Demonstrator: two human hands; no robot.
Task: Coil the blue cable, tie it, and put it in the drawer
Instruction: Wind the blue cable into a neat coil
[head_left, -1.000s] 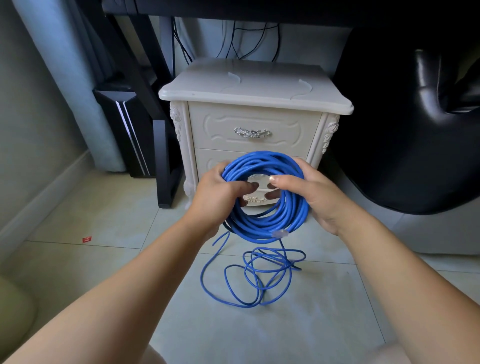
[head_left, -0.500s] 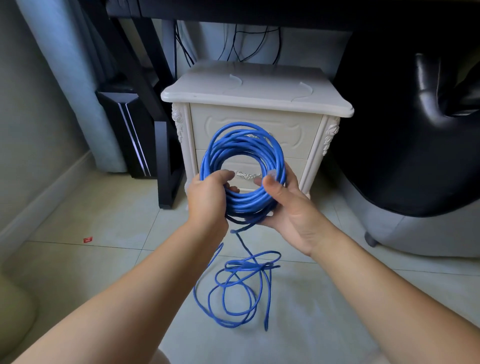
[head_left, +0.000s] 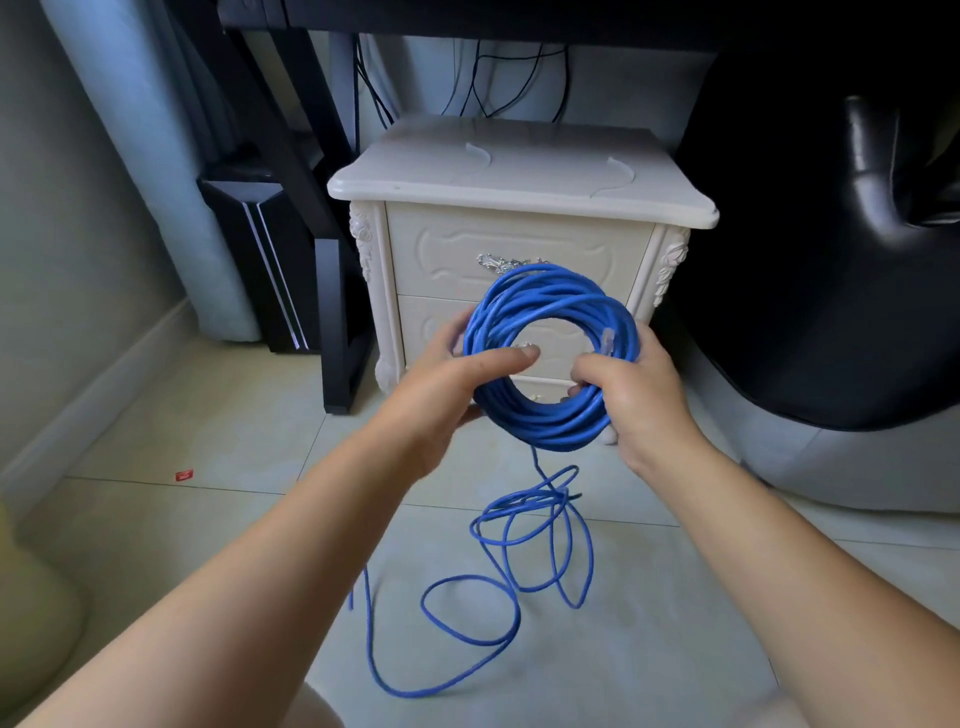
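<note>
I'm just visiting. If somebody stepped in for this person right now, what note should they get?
Left hand: grips the blue cable coil's left side, thumb across it.
Right hand: grips the coil's right side, by a clear plug.
Loose cable: several loops trail from the coil onto the tiled floor.
Nightstand: top drawer looks shut.
Done: most of the cable coiled.
Left: wind in the rest, tie it, open a drawer, put it in.
</note>
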